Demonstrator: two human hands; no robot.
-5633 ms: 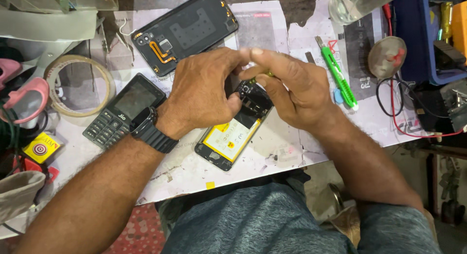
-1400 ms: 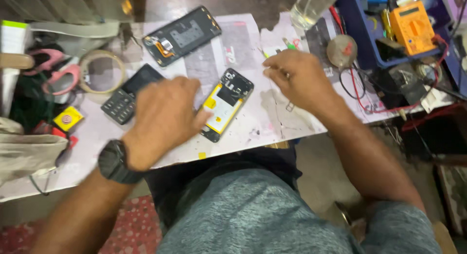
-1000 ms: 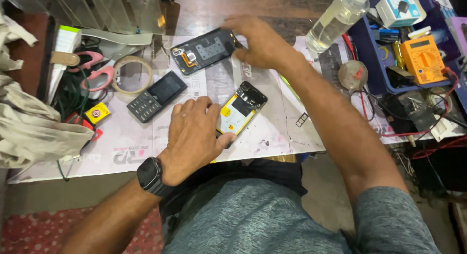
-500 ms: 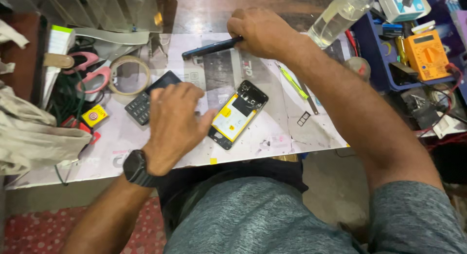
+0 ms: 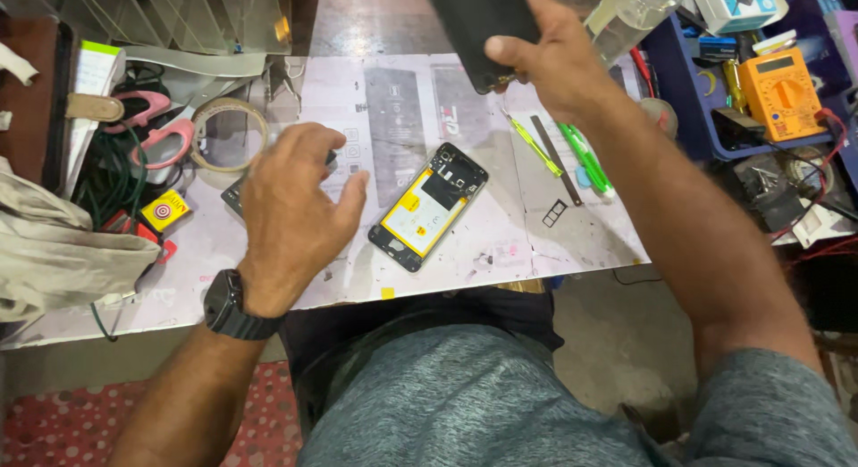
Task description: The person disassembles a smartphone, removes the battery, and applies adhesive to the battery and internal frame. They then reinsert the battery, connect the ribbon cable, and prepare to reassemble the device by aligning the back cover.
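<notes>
An opened smartphone point(image 5: 430, 207) with a yellow battery lies face down on the white work mat point(image 5: 500, 244), tilted toward the upper right. My right hand point(image 5: 556, 60) is raised above the far side of the mat and grips a black phone back cover point(image 5: 480, 25) at its lower edge. My left hand point(image 5: 295, 203) hovers flat, fingers spread, over a dark keypad phone point(image 5: 233, 195), which it mostly hides. The left hand sits just left of the opened smartphone without touching it. A black watch point(image 5: 229, 307) is on my left wrist.
A green pen point(image 5: 585, 159), a thin yellow tool point(image 5: 536, 148), a dark strip and a small card tray point(image 5: 554, 213) lie right of the phone. An orange multimeter point(image 5: 785, 81) and cables fill the right side. A tape roll point(image 5: 231, 134), pink-handled tools and a cloth sit left.
My right hand has picked the black back cover up off the mat and lifted it toward the camera. My left hand stays over the keypad phone. The opened smartphone has not moved.
</notes>
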